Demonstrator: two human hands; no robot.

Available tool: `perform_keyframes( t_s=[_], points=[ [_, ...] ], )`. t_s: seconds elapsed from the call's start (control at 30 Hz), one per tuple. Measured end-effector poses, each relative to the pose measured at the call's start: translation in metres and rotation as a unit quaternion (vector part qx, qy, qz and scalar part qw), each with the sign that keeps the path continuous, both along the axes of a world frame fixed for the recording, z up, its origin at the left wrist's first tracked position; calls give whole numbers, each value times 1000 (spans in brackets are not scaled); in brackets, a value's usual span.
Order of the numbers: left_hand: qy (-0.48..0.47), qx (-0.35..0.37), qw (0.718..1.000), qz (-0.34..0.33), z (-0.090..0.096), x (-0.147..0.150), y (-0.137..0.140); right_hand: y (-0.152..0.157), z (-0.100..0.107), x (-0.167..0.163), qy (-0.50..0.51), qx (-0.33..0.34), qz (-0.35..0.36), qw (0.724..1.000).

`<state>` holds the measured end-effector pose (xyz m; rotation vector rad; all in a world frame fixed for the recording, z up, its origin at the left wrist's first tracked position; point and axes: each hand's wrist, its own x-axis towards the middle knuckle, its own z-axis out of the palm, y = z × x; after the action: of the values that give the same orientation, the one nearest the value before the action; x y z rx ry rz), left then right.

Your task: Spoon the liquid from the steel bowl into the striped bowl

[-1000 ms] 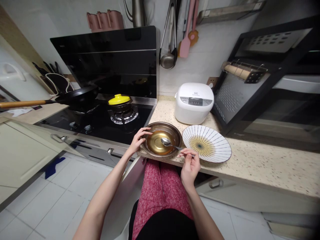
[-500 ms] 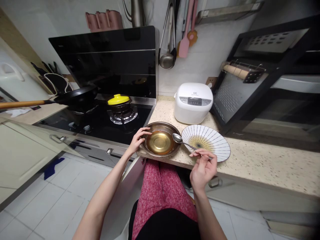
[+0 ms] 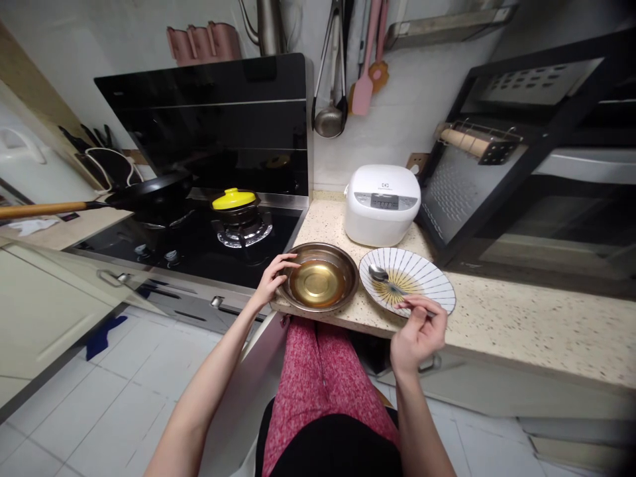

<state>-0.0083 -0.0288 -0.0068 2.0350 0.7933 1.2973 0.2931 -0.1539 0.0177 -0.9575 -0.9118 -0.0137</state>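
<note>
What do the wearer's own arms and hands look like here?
The left hand and right hand are bare, with no gloves, rings, watch or bracelets visible. No sleeves show on either forearm. Below the camera are black clothing and mottled pinkish-red trousers.

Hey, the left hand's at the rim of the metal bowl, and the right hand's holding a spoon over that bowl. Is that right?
Not quite: the head view shows the spoon over the striped plate, not the metal bowl. The right hand does hold it, and the left hand is at the bowl's rim.
</note>
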Motion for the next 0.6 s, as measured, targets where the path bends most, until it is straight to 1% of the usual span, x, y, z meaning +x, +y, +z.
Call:
perform_keyframes(
  t_s=[0.13,0.33,0.47,0.6],
  points=[
    [1,3,1000,-3,0,0,0,1,-3,1,-69,-8,-13,997],
    [-3,-2,1000,0,0,0,0,3,-7,4,-178,-8,-32,984],
    [-1,-3,1000,1,0,0,0,4,-9,5,-201,1,-34,979],
    [-2,-3,1000,4,1,0,-1,4,-7,4,-188,2,-25,982]
  ],
)
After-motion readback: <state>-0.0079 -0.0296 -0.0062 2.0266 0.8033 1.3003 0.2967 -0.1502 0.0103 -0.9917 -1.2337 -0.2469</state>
